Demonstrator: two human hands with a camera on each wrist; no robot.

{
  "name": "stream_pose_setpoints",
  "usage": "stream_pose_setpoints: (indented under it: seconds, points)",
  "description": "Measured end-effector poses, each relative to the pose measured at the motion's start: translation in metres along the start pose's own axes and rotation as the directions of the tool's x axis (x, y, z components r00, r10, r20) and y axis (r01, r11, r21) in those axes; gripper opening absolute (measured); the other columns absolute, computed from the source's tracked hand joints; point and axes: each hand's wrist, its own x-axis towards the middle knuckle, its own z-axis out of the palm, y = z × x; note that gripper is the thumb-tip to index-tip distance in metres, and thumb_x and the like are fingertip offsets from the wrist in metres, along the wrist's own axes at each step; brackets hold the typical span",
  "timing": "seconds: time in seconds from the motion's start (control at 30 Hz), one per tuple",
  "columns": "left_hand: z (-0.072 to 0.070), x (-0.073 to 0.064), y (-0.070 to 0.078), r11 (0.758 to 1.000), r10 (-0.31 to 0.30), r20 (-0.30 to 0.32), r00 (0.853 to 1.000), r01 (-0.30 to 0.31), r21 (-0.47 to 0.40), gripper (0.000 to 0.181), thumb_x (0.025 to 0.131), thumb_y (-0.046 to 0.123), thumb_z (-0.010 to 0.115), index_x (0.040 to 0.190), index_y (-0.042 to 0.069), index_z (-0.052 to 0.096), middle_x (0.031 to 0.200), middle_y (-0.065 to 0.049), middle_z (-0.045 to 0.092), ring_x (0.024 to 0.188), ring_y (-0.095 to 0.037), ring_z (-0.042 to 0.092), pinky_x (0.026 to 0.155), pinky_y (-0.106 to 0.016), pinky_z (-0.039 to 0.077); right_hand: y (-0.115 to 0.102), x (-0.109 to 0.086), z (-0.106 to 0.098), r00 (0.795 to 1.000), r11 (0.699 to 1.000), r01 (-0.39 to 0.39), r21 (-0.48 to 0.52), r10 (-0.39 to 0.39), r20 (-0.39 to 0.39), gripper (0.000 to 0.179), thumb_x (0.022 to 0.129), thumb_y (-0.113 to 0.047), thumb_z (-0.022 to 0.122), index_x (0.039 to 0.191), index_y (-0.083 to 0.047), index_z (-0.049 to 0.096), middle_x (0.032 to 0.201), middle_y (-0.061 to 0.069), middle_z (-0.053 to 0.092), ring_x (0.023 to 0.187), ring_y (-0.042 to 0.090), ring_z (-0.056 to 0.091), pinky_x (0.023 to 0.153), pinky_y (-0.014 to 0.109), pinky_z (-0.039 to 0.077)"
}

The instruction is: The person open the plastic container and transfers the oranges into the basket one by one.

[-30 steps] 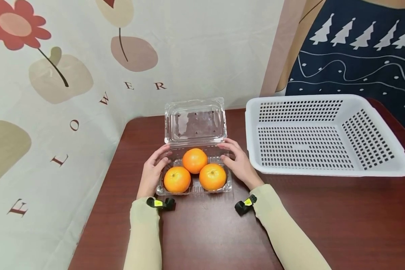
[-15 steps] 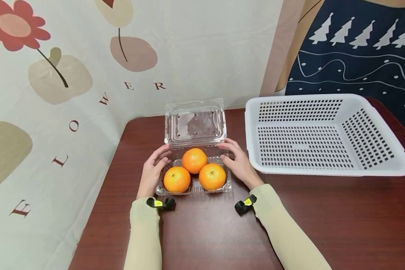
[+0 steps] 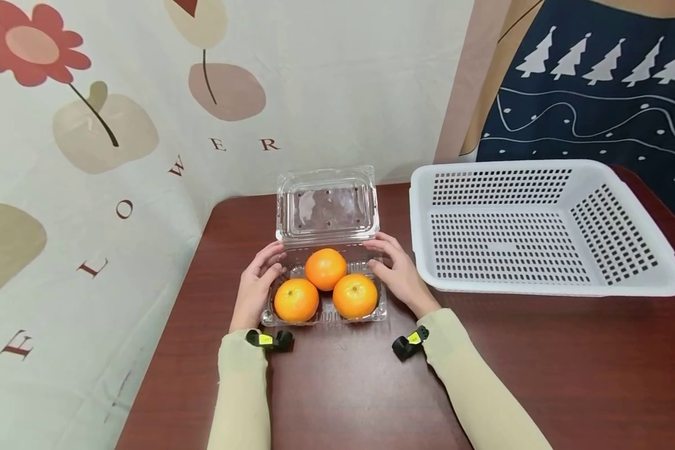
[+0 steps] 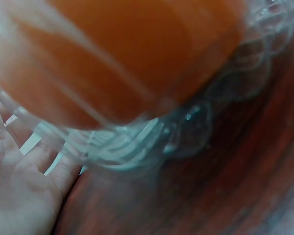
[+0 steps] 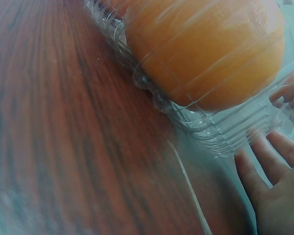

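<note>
Three oranges sit in the base of a clear plastic clamshell box (image 3: 325,317) in the head view: a back orange (image 3: 325,269), a left orange (image 3: 296,300) and a right orange (image 3: 355,295). Its lid (image 3: 329,206) is raised and leans back behind the base. My left hand (image 3: 257,284) holds the left side of the box, thumb near the rim, fingers along the outside. On the opposite side, my right hand (image 3: 400,273) holds the box the same way. Both wrist views show an orange close up through the ribbed plastic wall, with fingers (image 5: 269,161) against the outside.
A white perforated plastic basket (image 3: 506,287) stands to the right on the dark red-brown table (image 3: 343,400). Behind the table hangs a pale cloth (image 3: 360,87) with flower prints. A dark blue cloth (image 3: 585,119) with white trees hangs at the back right.
</note>
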Motion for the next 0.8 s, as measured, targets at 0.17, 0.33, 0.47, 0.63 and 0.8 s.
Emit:
stream_pose_setpoints:
  seconds: [0.17, 0.33, 0.47, 0.63, 0.8]
  points:
    - [0.0001, 0.0006, -0.0004, 1.000, 0.001, 0.003, 1.000, -0.001, -0.013, 0.037, 0.088, -0.005, 0.047, 0.125, -0.001, 0.048, 0.135, -0.006, 0.040, 0.119, -0.028, 0.041, 0.088, -0.028, 0.044, 0.0002, 0.0003, -0.0007, 1.000, 1.000, -0.001, -0.002, 0.001, 0.005, 0.033, 0.085, -0.002, 0.054, 0.118, 0.000, 0.054, 0.136, 0.015, 0.033, 0.125, 0.026, 0.032, 0.094, 0.041, 0.039]
    - [0.0007, 0.0027, 0.0005, 1.000, -0.004, 0.004, 1.000, 0.004, 0.005, 0.037, 0.088, -0.003, 0.047, 0.125, 0.002, 0.049, 0.135, -0.003, 0.040, 0.119, -0.025, 0.042, 0.089, -0.030, 0.044, 0.0003, 0.0010, -0.0017, 1.000, 1.000, -0.004, -0.002, 0.004, -0.005, 0.033, 0.084, -0.002, 0.053, 0.118, 0.000, 0.054, 0.137, 0.015, 0.033, 0.123, 0.025, 0.035, 0.094, 0.041, 0.039]
    - [0.0010, 0.0032, 0.0009, 1.000, -0.007, 0.002, 1.000, 0.007, 0.022, 0.037, 0.089, -0.002, 0.047, 0.126, 0.004, 0.049, 0.135, -0.001, 0.040, 0.119, -0.023, 0.042, 0.090, -0.033, 0.043, -0.0004, 0.0014, -0.0016, 1.000, 1.000, -0.011, -0.001, 0.011, -0.010, 0.033, 0.084, -0.001, 0.053, 0.118, 0.000, 0.054, 0.137, 0.015, 0.033, 0.122, 0.023, 0.037, 0.093, 0.041, 0.039]
    - [0.0002, 0.0015, 0.0001, 1.000, -0.008, -0.006, 1.000, 0.008, 0.025, 0.038, 0.089, -0.003, 0.047, 0.126, 0.004, 0.048, 0.134, -0.003, 0.041, 0.119, -0.026, 0.042, 0.090, -0.035, 0.043, 0.0000, 0.0007, -0.0001, 1.000, 1.000, -0.005, 0.008, 0.005, 0.001, 0.034, 0.084, -0.001, 0.053, 0.118, 0.002, 0.053, 0.137, 0.016, 0.032, 0.123, 0.026, 0.036, 0.093, 0.040, 0.040]
    - [0.0001, -0.0001, -0.0002, 1.000, -0.008, -0.010, 1.000, 0.008, 0.015, 0.038, 0.089, -0.002, 0.047, 0.127, 0.004, 0.048, 0.132, -0.006, 0.042, 0.119, -0.028, 0.042, 0.090, -0.033, 0.043, -0.0003, -0.0005, 0.0003, 1.000, 1.000, -0.008, 0.002, 0.008, -0.001, 0.034, 0.084, -0.001, 0.053, 0.118, 0.001, 0.053, 0.137, 0.016, 0.033, 0.122, 0.025, 0.036, 0.093, 0.040, 0.040]
